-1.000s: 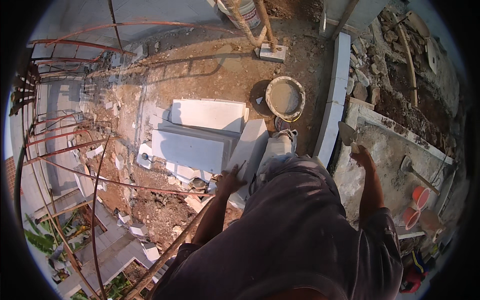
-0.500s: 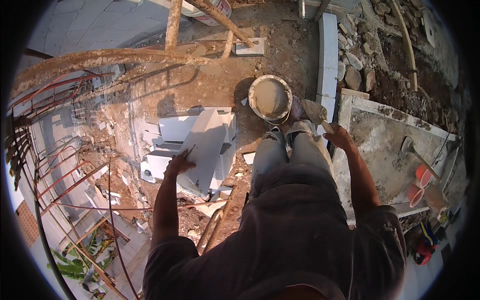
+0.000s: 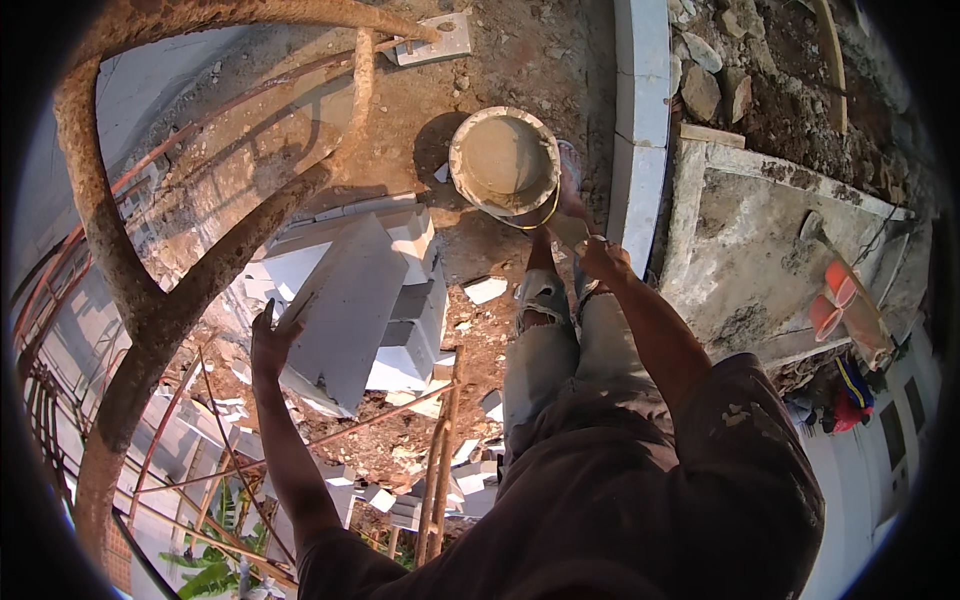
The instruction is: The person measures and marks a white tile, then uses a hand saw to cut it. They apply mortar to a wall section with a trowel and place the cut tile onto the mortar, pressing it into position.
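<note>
A trowel (image 3: 569,232) is in my right hand (image 3: 606,262), its blade just below the rim of a round bucket (image 3: 461,175) of grey mortar. My left hand (image 3: 270,348) is at the left edge of a long pale building block (image 3: 345,300), its visible fingers spread. Whether any fingers reach under that block is hidden. The block lies slanted on a stack of white blocks (image 3: 412,312), over broken ground to the left of my legs.
Rusty scaffold tubes (image 3: 150,310) cross the left side. A low white block wall (image 3: 641,120) runs along the right, beside a concrete-rimmed bed (image 3: 745,270). Broken block pieces (image 3: 487,290) litter the ground. A perforated block (image 3: 432,40) lies at the top.
My view has shifted. My left hand has slid from the block's top to its left edge, with fingers spread. My right hand has brought the trowel inward, closer below the bucket.
</note>
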Motion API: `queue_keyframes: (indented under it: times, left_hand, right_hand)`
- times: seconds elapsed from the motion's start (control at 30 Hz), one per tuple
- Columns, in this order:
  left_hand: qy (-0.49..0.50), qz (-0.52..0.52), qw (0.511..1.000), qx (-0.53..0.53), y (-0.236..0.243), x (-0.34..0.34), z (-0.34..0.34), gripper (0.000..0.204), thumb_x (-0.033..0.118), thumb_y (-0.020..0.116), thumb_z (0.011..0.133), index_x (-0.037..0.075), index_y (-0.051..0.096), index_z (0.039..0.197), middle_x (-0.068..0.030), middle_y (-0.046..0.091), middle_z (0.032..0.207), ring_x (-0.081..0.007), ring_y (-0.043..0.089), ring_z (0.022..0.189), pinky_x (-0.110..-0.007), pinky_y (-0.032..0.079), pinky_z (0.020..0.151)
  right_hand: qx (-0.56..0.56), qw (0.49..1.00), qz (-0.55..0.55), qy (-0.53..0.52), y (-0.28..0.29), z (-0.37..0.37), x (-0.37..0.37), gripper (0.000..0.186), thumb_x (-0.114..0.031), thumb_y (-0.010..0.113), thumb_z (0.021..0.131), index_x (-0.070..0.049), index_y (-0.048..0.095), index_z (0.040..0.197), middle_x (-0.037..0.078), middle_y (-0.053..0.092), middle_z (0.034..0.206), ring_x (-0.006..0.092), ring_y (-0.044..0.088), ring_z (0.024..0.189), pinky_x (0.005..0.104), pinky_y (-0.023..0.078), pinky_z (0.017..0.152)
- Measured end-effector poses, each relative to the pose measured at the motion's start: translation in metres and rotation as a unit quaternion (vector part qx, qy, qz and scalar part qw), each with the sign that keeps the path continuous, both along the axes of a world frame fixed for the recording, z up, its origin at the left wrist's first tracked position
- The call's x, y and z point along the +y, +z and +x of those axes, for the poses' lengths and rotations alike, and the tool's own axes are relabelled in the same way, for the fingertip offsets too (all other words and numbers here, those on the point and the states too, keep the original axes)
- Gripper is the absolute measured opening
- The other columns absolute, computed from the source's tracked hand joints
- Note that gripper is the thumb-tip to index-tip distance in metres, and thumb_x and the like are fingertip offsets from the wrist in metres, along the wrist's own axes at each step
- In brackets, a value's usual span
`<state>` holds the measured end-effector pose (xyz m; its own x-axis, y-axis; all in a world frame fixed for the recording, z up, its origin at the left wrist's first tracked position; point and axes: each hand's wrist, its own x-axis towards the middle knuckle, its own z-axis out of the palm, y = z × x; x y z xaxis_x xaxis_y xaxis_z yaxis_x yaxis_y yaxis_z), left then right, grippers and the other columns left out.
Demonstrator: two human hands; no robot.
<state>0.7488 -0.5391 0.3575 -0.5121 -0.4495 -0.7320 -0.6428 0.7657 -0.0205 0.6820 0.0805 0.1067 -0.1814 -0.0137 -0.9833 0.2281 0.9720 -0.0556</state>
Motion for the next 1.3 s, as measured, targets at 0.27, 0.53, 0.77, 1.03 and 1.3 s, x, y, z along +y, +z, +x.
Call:
queue_keyframes:
  times: [0.27, 0.53, 0.77, 1.03, 1.3]
  left_hand:
    - [0.078, -0.096, 0.985, 0.116, 0.003, 0.022, -0.012, 0.065, 0.042, 0.062, 0.096, 0.000, 0.050, 0.143, -0.0270, 0.052, 0.140, -0.0390, 0.050, 0.130, -0.047, 0.039, 0.108]
    - [0.086, -0.083, 0.975, 0.187, -0.002, -0.006, 0.011, 0.054, 0.038, 0.051, 0.103, -0.004, 0.057, 0.136, -0.0231, 0.061, 0.131, -0.0345, 0.055, 0.124, -0.040, 0.040, 0.106]
    - [0.198, -0.042, 0.950, 0.239, -0.005, -0.004, 0.017, 0.053, 0.037, 0.051, 0.104, -0.004, 0.057, 0.136, -0.0175, 0.062, 0.131, -0.0259, 0.055, 0.125, -0.040, 0.038, 0.112]
    - [0.280, -0.117, 0.911, 0.280, 0.005, 0.021, 0.007, 0.054, 0.042, 0.058, 0.100, -0.006, 0.063, 0.125, -0.0167, 0.066, 0.120, -0.0245, 0.063, 0.109, -0.036, 0.048, 0.100]
    - [0.203, 0.010, 0.921, 0.334, 0.001, -0.009, 0.021, 0.043, 0.029, 0.047, 0.106, -0.008, 0.065, 0.121, -0.0182, 0.068, 0.119, -0.0242, 0.065, 0.110, -0.035, 0.048, 0.100]
  right_hand:
    - [0.195, 0.918, -0.229, -0.259, 0.034, 0.010, 0.011, 0.049, -0.036, 0.063, 0.094, -0.007, 0.055, 0.133, 0.021, 0.070, 0.107, 0.0386, 0.068, 0.104, 0.0421, 0.053, 0.086]
    - [0.241, 0.925, -0.160, -0.247, -0.022, 0.027, -0.002, 0.050, -0.038, 0.062, 0.094, -0.011, 0.057, 0.135, 0.021, 0.067, 0.116, 0.0357, 0.067, 0.106, 0.0425, 0.052, 0.087]
    - [0.229, 0.952, -0.165, -0.122, -0.078, -0.055, -0.076, 0.050, -0.041, 0.062, 0.094, -0.017, 0.053, 0.137, 0.023, 0.070, 0.106, 0.0415, 0.068, 0.099, 0.0472, 0.053, 0.087]
    - [0.270, 0.960, -0.053, 0.055, -0.175, -0.010, -0.093, 0.056, -0.041, 0.059, 0.092, -0.017, 0.051, 0.142, 0.024, 0.068, 0.113, 0.0377, 0.071, 0.096, 0.0480, 0.056, 0.082]
    - [0.269, 0.941, -0.124, -0.166, -0.240, 0.006, -0.134, 0.044, -0.043, 0.060, 0.092, -0.013, 0.063, 0.125, 0.021, 0.072, 0.101, 0.0400, 0.068, 0.098, 0.0481, 0.055, 0.085]
